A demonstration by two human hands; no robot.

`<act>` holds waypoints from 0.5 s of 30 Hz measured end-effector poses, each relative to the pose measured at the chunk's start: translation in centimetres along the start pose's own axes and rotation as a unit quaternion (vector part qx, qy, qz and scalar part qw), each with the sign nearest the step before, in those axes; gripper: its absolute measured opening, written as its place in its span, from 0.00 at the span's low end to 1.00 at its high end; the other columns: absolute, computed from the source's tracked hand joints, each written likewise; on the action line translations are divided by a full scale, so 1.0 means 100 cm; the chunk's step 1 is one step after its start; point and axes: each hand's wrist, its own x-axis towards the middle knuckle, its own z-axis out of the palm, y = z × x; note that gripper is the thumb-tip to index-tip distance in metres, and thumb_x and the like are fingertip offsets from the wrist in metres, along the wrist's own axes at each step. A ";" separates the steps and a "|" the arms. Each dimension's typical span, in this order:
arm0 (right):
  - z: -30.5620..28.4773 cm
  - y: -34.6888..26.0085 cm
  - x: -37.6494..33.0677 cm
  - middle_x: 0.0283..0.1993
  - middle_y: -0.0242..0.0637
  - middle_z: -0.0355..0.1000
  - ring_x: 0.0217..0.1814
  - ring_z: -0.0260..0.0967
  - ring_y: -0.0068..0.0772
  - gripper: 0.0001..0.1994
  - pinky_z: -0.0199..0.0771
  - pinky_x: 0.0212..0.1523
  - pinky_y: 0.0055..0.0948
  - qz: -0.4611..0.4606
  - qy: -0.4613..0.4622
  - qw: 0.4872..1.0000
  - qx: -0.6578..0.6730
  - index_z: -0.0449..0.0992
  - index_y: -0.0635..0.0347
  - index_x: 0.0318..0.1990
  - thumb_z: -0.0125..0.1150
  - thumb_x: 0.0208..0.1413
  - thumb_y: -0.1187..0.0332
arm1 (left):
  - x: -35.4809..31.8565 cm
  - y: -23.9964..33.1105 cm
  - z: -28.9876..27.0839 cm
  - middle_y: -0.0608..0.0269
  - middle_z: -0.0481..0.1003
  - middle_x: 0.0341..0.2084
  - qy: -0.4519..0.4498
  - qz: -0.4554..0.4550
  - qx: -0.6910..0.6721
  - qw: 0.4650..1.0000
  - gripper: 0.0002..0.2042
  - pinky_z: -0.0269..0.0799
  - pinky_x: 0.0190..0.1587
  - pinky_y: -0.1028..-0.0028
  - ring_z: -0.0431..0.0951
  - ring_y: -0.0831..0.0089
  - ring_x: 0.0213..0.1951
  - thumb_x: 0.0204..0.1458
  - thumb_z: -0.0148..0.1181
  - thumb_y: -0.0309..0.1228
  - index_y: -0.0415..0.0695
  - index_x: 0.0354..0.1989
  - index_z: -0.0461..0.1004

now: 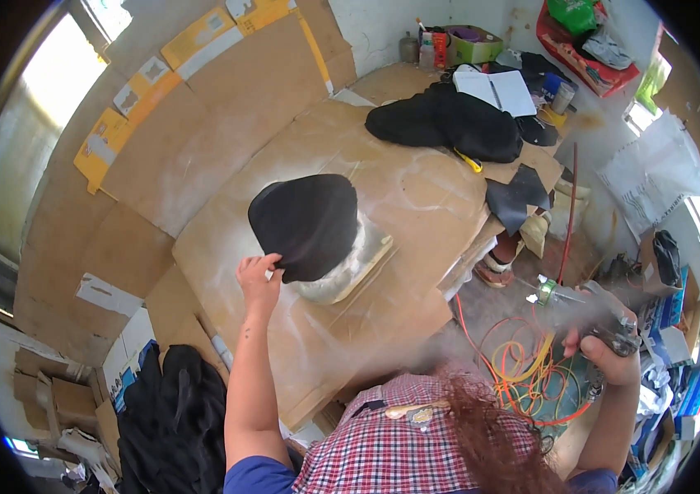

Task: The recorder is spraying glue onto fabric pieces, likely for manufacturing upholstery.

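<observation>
My left hand (259, 275) pinches the near edge of a black fabric piece (306, 222) that lies over a pale block (353, 257) on a cardboard-covered table (416, 206). White powdery haze marks the cardboard around it. My right hand (611, 350) is off to the right, away from the table, gripping a metal spray gun (589, 313) with its nozzle pointing left. Red and yellow hoses (523, 362) coil on the floor beneath that hand.
A pile of black fabric (449, 122) lies at the table's far end with a yellow tool (469, 160) beside it. An open notebook (498, 89), bottles and a green box stand farther back. Dark clothes (173, 412) heap at lower left. Cardboard sheets line the wall.
</observation>
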 end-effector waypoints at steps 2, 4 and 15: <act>-0.024 0.000 0.011 0.29 0.39 0.72 0.28 0.70 0.27 0.30 0.71 0.31 0.24 -0.018 -0.048 0.999 -0.011 0.64 0.71 0.53 0.66 0.40 0.69 | -0.001 0.007 0.002 0.69 0.71 0.22 0.001 -0.016 0.015 1.000 0.14 0.57 0.49 0.65 0.69 0.66 0.36 0.33 0.63 0.21 0.49 0.32 0.75; -0.045 -0.004 0.029 0.28 0.39 0.72 0.27 0.70 0.26 0.27 0.70 0.29 0.24 -0.030 -0.137 0.989 -0.049 0.66 0.71 0.51 0.65 0.40 0.70 | -0.003 0.013 0.004 0.69 0.71 0.22 0.009 -0.034 0.016 0.999 0.14 0.58 0.48 0.66 0.69 0.66 0.36 0.34 0.63 0.21 0.48 0.32 0.75; -0.136 -0.021 0.186 0.29 0.37 0.73 0.28 0.70 0.22 0.28 0.69 0.30 0.21 -0.094 -0.228 0.964 -0.097 0.66 0.70 0.52 0.63 0.38 0.74 | -0.031 0.034 0.019 0.61 0.71 0.27 0.056 -0.215 0.034 0.974 0.17 0.65 0.39 0.68 0.69 0.65 0.34 0.40 0.59 0.20 0.47 0.41 0.75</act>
